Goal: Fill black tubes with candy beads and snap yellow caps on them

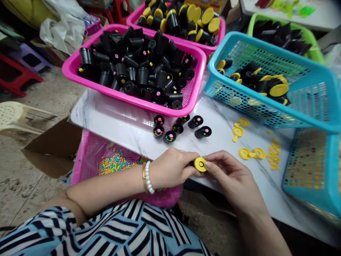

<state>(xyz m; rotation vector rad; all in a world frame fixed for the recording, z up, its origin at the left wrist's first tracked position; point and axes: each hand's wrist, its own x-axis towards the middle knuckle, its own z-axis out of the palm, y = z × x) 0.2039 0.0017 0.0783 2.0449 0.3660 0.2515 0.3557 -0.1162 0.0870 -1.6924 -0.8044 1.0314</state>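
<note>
Left hand (173, 167) pinches a yellow-capped black cup (197, 164) between thumb and forefinger, at the table's near edge; the cap faces up towards the camera. Right hand (234, 177) meets it from the other side, thumb on the cap's rim and forefinger bent behind (the remaining fingertips are hidden, so their contact cannot be told). Seven open black cups (169, 137) stand grouped on the table (117, 128), between its near edge and a pink basket (200, 81) heaped with black cups. Pink pegs and coloured beads are visible in several. Yellow ring pieces (238, 132) lie farther right, beside a cluster of small yellow bits (274, 154). Blue basket (306, 101), holding yellow-capped cups, occupies the far right corner. Below the near left edge, a pink tub (86, 156) contains loose multicoloured beads (117, 161).
</note>
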